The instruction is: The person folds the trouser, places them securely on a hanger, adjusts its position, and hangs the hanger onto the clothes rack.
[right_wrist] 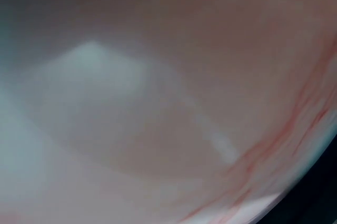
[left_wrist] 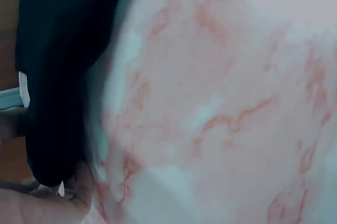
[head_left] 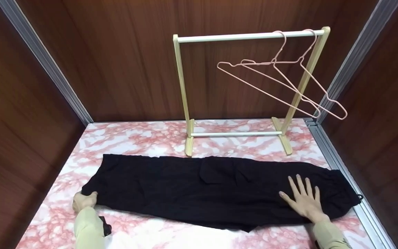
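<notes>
Black cargo trousers (head_left: 181,193) lie lengthwise across the table, one leg over the other, with a flap pocket (head_left: 218,172) on the upper side. Their gathered waist is at the right, where a small cord end (head_left: 360,196) sticks out. At the left, my left hand (head_left: 84,201) pinches the near corner of the leg ends between thumb and fingers; the left wrist view shows the dark cloth (left_wrist: 63,77) in that grip. My right hand (head_left: 305,203) rests flat near the waist, fingers spread. The right wrist view is blurred, with dark cloth (right_wrist: 310,197) in its lower right corner.
Behind the trousers stands a wooden rack (head_left: 181,79) with a white top bar. Two pink wire hangers (head_left: 254,89) hang from its right end. Brown panels (head_left: 130,62) enclose the marbled table (head_left: 133,135) at the back and sides, with a metal rail (head_left: 337,159) along the right edge.
</notes>
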{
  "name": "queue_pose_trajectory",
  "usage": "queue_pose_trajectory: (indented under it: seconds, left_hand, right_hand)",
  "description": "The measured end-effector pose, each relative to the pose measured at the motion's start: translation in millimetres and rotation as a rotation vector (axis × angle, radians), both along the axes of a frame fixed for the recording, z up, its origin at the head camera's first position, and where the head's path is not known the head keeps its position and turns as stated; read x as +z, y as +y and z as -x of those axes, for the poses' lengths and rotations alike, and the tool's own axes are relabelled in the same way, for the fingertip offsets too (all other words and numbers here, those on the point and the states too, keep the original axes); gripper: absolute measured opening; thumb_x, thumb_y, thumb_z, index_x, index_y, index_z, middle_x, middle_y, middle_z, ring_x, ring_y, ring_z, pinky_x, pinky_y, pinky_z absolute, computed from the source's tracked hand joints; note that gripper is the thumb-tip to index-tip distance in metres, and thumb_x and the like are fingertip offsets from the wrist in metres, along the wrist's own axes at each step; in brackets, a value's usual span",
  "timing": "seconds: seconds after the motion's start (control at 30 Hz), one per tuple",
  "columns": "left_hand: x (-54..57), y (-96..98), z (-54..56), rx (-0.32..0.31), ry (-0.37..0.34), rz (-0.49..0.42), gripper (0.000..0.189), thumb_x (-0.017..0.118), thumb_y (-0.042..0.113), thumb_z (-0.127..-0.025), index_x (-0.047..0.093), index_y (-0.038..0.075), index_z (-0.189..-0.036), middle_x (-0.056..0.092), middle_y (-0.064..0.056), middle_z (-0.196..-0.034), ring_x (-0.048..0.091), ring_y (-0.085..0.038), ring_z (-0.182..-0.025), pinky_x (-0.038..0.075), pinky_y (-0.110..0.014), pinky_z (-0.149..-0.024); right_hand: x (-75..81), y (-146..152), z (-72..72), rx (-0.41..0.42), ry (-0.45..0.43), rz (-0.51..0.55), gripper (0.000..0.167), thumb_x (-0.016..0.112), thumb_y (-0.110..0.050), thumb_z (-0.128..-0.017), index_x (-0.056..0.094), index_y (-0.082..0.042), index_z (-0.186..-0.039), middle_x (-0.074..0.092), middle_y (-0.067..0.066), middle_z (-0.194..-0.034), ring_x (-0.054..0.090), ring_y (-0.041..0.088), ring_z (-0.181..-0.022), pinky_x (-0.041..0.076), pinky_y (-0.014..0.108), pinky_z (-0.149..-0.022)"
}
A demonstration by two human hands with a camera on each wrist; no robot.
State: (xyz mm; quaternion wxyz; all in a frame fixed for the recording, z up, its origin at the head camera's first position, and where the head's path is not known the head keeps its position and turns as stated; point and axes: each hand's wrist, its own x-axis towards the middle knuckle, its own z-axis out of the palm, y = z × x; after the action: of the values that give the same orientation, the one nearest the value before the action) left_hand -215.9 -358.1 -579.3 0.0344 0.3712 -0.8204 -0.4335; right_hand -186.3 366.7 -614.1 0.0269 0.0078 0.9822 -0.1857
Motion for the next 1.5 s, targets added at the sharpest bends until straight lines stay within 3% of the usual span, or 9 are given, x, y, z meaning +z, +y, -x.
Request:
queue_pose_trajectory:
  seconds: [0.27,0.37,0.43,0.5,0.7,0.83,1.17,1.37,1.5]
  left_hand:
    - [10.0,-4.2,-4.3,0.072,0.080,-0.165,0.066,0.059,0.032,-0.092,0.043,-0.009,-0.141,0.040,-0.037,-0.147,0.040,-0.050,-0.136,0.037,-0.047,-0.118]
    - [11.9,-6.8,-3.9,0.092,0.094,-0.270,0.074,0.061,0.034,-0.092,0.036,-0.010,-0.145,0.038,-0.039,-0.146,0.058,-0.048,-0.108,0.061,-0.047,-0.083]
    - [13.5,-7.6,-2.8,0.105,0.116,-0.336,0.076,0.063,0.034,-0.092,0.034,-0.008,-0.147,0.039,-0.038,-0.144,0.059,-0.042,-0.093,0.061,-0.045,-0.059]
    - [14.7,-7.4,-1.1,0.108,0.137,-0.354,0.075,0.064,0.033,-0.091,0.036,-0.008,-0.147,0.044,-0.036,-0.139,0.060,-0.030,-0.084,0.058,-0.036,-0.054]
    - [17.5,-0.3,4.7,0.114,0.240,-0.410,0.054,0.067,0.020,-0.091,0.049,-0.008,-0.133,0.061,0.002,-0.081,0.058,-0.004,-0.068,0.051,-0.015,-0.064]
    - [20.2,6.8,10.9,0.120,0.336,-0.445,0.043,0.064,0.010,-0.091,0.052,-0.008,-0.128,0.056,0.016,-0.069,0.058,0.002,-0.064,0.053,-0.012,-0.067]
    - [37.9,31.8,18.8,0.104,0.376,-0.335,0.055,0.060,0.015,-0.094,0.046,-0.011,-0.141,0.051,-0.018,-0.135,0.049,0.003,-0.081,0.045,-0.021,-0.096]
    - [48.7,62.8,23.8,0.042,0.500,-0.130,0.026,0.063,0.007,-0.091,0.062,-0.012,-0.108,0.064,-0.012,-0.097,0.051,-0.005,-0.082,0.043,-0.025,-0.089]
    - [54.7,86.7,26.4,-0.041,0.557,-0.088,0.021,0.061,0.001,-0.092,0.062,-0.013,-0.107,0.070,-0.023,-0.113,0.061,-0.029,-0.111,0.045,-0.037,-0.106]
  right_hand:
    - [2.8,-2.5,0.1,0.006,-0.030,-0.020,0.091,0.046,-0.067,-0.095,0.018,-0.011,-0.161,0.007,0.025,-0.167,-0.001,0.054,-0.152,-0.006,0.075,-0.115]
    - [1.0,-1.0,0.0,0.008,-0.005,0.006,0.090,0.048,-0.065,-0.096,0.020,-0.010,-0.160,0.008,0.026,-0.167,-0.001,0.054,-0.152,-0.007,0.075,-0.115]
    - [-1.1,0.1,0.4,0.007,0.013,0.013,0.089,0.049,-0.065,-0.095,0.020,-0.012,-0.161,0.009,0.025,-0.167,-0.001,0.053,-0.152,-0.007,0.074,-0.116]
    - [-3.7,1.4,1.2,0.009,0.033,0.026,0.088,0.049,-0.064,-0.096,0.021,-0.012,-0.161,0.009,0.026,-0.167,-0.001,0.053,-0.152,-0.007,0.074,-0.116]
    - [-2.0,-0.4,0.9,0.007,-0.001,0.019,0.089,0.046,-0.066,-0.096,0.017,-0.013,-0.161,0.007,0.024,-0.168,-0.003,0.052,-0.153,-0.010,0.074,-0.116]
    - [-3.7,1.0,2.5,0.009,-0.019,0.003,0.090,0.044,-0.068,-0.096,0.013,-0.016,-0.162,0.004,0.023,-0.168,-0.004,0.052,-0.153,-0.011,0.074,-0.116]
    - [1.6,-2.5,0.5,0.005,-0.034,0.003,0.090,0.046,-0.066,-0.096,0.017,-0.011,-0.161,0.006,0.025,-0.167,-0.003,0.053,-0.152,-0.010,0.074,-0.116]
    - [-0.2,0.8,2.0,0.008,-0.013,0.031,0.089,0.048,-0.065,-0.096,0.018,-0.011,-0.161,0.006,0.025,-0.167,-0.004,0.053,-0.152,-0.011,0.074,-0.115]
    - [-3.5,2.7,1.8,0.007,-0.013,0.032,0.091,0.047,-0.066,-0.095,0.016,-0.013,-0.162,0.005,0.024,-0.168,-0.004,0.053,-0.153,-0.011,0.074,-0.115]
